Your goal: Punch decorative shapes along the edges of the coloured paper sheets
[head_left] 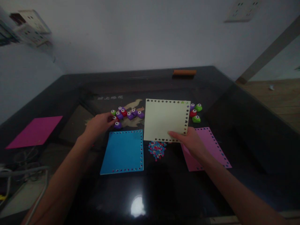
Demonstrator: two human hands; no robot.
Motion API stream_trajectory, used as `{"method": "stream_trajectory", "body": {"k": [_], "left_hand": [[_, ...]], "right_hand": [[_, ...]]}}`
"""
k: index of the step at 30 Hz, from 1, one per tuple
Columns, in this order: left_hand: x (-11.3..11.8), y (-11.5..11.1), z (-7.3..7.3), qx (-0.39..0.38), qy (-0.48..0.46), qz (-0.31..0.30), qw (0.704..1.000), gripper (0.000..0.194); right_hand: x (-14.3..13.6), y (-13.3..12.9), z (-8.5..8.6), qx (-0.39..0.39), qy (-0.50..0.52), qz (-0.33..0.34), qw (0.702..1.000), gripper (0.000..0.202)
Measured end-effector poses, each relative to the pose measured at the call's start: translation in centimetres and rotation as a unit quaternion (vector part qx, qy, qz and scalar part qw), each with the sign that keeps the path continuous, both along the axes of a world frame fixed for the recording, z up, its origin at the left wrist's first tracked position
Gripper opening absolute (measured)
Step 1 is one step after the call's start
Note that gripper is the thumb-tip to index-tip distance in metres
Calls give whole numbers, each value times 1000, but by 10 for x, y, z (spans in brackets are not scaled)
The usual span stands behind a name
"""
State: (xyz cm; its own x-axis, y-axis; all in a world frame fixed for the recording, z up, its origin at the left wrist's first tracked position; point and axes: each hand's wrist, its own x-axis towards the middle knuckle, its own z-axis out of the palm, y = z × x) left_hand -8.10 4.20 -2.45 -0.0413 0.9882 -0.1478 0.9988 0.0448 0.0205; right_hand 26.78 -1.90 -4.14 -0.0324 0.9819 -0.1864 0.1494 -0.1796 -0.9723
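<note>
My right hand (pixel 191 140) holds a pale yellow sheet (pixel 165 120) by its lower right corner; punched shapes run along its top, right and bottom edges. My left hand (pixel 100 123) is at the left end of a group of small purple, red and green craft punches (pixel 130 115), its fingertips at a red one (pixel 115 119). Whether it grips that punch is unclear. A blue sheet (pixel 124 151) with punched edges lies between my arms. Beside it is a heart-shaped pile of small paper bits (pixel 157 150). A pink punched sheet (pixel 211 147) lies partly under my right hand.
More punches (pixel 196 118) sit right of the yellow sheet. A magenta sheet (pixel 35 131) lies at the far left of the black table (pixel 140 82). An orange-brown roll (pixel 184 72) is near the back edge. A metal wire frame (pixel 44 184) stands at the lower left.
</note>
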Motion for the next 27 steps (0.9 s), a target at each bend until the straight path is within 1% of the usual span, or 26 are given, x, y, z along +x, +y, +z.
{"method": "stream_trajectory", "body": {"k": [8,17,27], "left_hand": [[0,0,2,-10,-14,-3,1000,41],[-15,4,-5,-6,-21,-5,1000,44],[-18,5,-5,-13,-23,1,1000,48]], "right_hand": [[-1,-1,0,-1,-3,-2,1000,36],[0,0,-2,1,1,9,1000,38],[0,0,-4,5,14,5,1000,38]]}}
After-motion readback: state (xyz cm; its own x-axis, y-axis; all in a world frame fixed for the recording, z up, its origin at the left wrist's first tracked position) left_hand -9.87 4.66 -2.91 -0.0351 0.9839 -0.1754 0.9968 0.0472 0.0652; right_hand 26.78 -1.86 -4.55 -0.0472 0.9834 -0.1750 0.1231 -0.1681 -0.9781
